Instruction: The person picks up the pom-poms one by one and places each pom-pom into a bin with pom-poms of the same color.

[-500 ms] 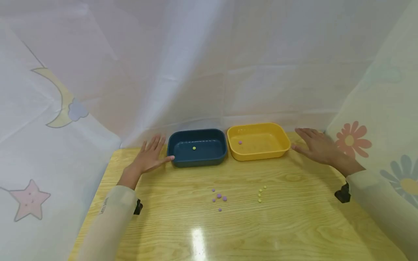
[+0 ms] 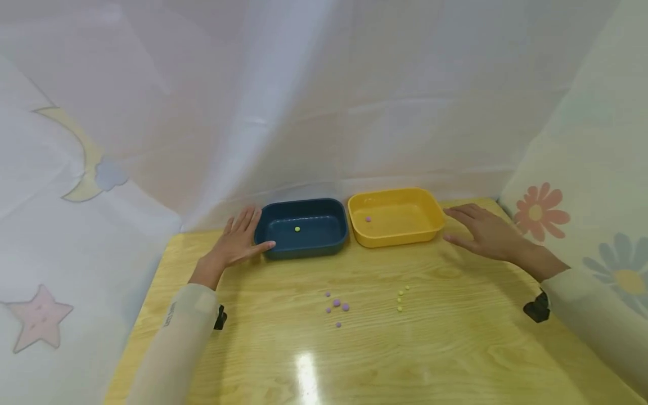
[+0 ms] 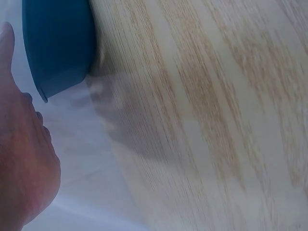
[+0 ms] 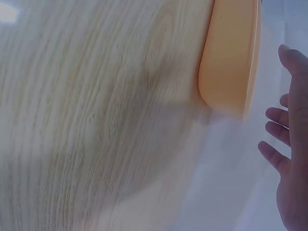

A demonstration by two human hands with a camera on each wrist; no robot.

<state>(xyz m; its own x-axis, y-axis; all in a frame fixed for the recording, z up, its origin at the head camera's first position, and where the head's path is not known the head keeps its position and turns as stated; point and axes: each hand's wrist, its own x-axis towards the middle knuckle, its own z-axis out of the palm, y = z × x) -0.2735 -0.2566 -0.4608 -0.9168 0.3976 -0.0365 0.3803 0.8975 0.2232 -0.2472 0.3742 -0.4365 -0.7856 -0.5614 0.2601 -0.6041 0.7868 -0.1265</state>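
Beside the left end of a dark blue tray is my left hand, its fingers straight and spread and its thumb overlapping the tray's near left corner in the head view. One small yellow ball lies in the blue tray. My right hand holds nothing, fingers extended toward the right end of a yellow tray, fingertips close to its rim. Inside the yellow tray sits a small purple ball. In the wrist views, the blue tray's end and the yellow tray's end show near each hand.
Several purple balls are scattered on the wooden table in front of the trays. Several yellow balls form a short row to their right. A pale cloth with printed shapes encloses the back and sides.
Both hands have moved inward: the left thumb reaches further over the blue tray, and the right fingertips are nearer the yellow tray. The head view has shifted slightly.
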